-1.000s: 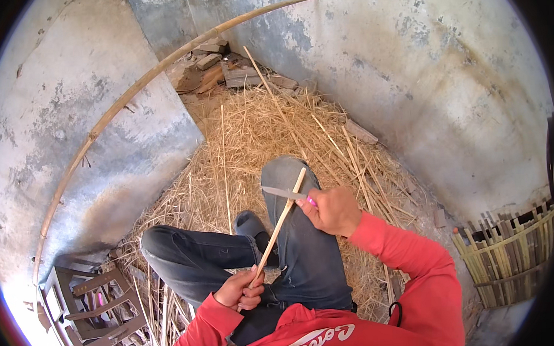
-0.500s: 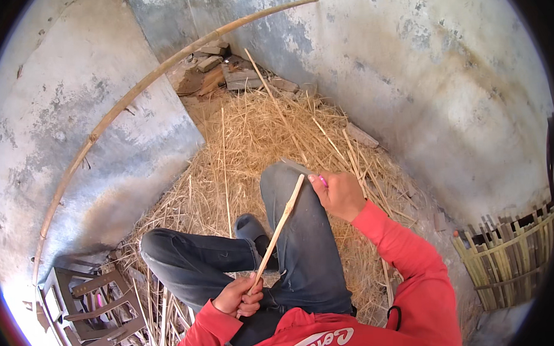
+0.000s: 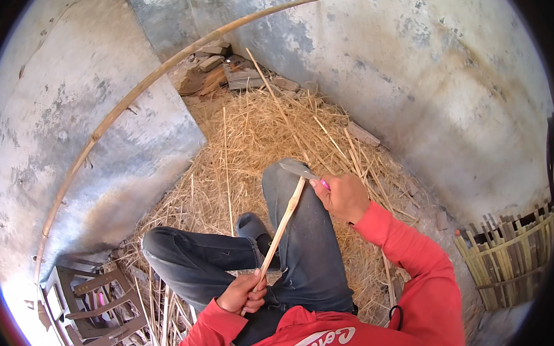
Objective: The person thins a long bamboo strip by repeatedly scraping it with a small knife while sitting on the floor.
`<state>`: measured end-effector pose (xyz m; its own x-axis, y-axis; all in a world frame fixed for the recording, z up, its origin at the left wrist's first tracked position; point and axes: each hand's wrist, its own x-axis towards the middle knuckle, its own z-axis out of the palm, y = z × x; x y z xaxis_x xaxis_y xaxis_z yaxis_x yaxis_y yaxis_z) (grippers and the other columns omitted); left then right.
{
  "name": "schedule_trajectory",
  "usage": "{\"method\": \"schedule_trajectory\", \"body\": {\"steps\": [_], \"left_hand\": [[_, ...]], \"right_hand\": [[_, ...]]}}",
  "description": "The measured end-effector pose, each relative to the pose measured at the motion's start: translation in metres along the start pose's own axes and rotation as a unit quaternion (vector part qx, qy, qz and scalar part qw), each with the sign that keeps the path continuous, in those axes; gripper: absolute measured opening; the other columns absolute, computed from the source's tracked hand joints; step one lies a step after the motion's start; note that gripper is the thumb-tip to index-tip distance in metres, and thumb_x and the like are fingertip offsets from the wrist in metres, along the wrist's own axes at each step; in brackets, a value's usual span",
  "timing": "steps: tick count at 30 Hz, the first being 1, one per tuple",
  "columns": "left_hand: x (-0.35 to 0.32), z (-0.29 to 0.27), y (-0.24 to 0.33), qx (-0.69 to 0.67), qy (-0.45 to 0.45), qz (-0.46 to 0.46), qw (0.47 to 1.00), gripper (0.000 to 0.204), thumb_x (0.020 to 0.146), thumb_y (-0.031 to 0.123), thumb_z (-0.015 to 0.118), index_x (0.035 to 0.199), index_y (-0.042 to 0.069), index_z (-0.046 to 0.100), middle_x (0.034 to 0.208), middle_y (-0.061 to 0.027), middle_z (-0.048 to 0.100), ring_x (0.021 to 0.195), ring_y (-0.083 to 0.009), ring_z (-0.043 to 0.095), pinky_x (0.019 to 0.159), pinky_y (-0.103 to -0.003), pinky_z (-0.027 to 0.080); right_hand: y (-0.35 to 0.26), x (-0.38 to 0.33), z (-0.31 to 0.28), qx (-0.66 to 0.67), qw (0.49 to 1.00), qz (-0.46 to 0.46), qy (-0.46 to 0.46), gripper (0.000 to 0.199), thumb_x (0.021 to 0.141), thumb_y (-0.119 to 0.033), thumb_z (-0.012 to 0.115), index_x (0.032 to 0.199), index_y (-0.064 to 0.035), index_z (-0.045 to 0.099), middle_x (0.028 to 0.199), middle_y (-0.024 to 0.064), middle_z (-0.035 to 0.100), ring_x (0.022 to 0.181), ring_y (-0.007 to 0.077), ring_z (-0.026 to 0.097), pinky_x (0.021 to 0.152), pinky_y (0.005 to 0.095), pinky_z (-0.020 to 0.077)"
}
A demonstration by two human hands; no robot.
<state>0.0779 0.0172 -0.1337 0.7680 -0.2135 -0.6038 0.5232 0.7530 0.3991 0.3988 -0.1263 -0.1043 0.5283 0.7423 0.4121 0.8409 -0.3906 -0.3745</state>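
My left hand (image 3: 242, 292) is closed round the lower end of a bamboo strip (image 3: 280, 231), which slants up to the right over my thigh. In my right hand (image 3: 345, 196) is a knife (image 3: 296, 168) with a pink handle, its blade pointing left above my knee. The blade lies at the top end of the strip; whether it touches the strip there I cannot tell. Most of the knife's handle is hidden by my fingers.
Bamboo shavings (image 3: 251, 137) heap round my legs, with loose strips among them. A long bamboo pole (image 3: 111, 120) arches along the left wall. A slatted bamboo basket (image 3: 509, 255) stands right, a brown frame (image 3: 97, 304) lower left, and bricks (image 3: 216, 55) lie in the far corner.
The knife blade has turned so its flat side shows more, near the strip's tip. Both hands have shifted slightly to the right and keep their grip.
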Motion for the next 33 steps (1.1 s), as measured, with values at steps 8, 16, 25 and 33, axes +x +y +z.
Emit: {"method": "schedule_trajectory", "body": {"steps": [8, 16, 25, 33], "left_hand": [[-0.001, 0.009, 0.002, 0.028, 0.039, 0.014, 0.999, 0.044, 0.111, 0.048, 0.041, 0.085, 0.013, 0.045, 0.062, 0.0045, 0.029, 0.048, -0.0066, 0.023, 0.042, -0.025, 0.019], [0.002, 0.006, 0.000, 0.075, 0.054, 0.044, 0.995, 0.044, 0.111, 0.049, 0.042, 0.084, 0.013, 0.046, 0.061, 0.0044, 0.028, 0.046, -0.0068, 0.021, 0.042, -0.025, 0.018], [0.002, 0.008, 0.003, 0.109, 0.079, 0.058, 0.989, 0.044, 0.111, 0.046, 0.043, 0.084, 0.012, 0.047, 0.061, 0.0044, 0.030, 0.047, -0.0060, 0.023, 0.042, -0.025, 0.020], [0.005, 0.013, -0.001, 0.419, 0.232, 0.191, 0.856, 0.047, 0.111, 0.039, 0.046, 0.083, 0.003, 0.057, 0.062, -0.0016, 0.052, 0.052, -0.0125, 0.049, 0.051, -0.029, 0.040]], "right_hand": [[-0.012, -0.006, -0.006, 0.001, 0.998, -0.006, -0.064, 0.052, 0.103, -0.047, 0.054, 0.073, -0.0057, 0.066, 0.054, 0.0194, 0.059, 0.048, 0.0399, 0.061, 0.046, 0.0503, 0.0458], [-0.012, -0.009, -0.002, -0.001, 0.999, -0.017, -0.047, 0.052, 0.103, -0.046, 0.054, 0.072, -0.0051, 0.063, 0.053, 0.0190, 0.058, 0.048, 0.0390, 0.061, 0.045, 0.0497, 0.0455], [-0.017, -0.022, 0.001, 0.019, 0.995, -0.085, -0.042, 0.049, 0.102, -0.043, 0.057, 0.070, -0.0068, 0.063, 0.053, 0.0164, 0.059, 0.047, 0.0368, 0.061, 0.044, 0.0483, 0.0453], [-0.015, -0.022, 0.005, -0.013, 0.996, -0.037, -0.077, 0.050, 0.102, -0.044, 0.057, 0.072, -0.0044, 0.062, 0.054, 0.0201, 0.056, 0.048, 0.0415, 0.059, 0.046, 0.0509, 0.0443]]}}
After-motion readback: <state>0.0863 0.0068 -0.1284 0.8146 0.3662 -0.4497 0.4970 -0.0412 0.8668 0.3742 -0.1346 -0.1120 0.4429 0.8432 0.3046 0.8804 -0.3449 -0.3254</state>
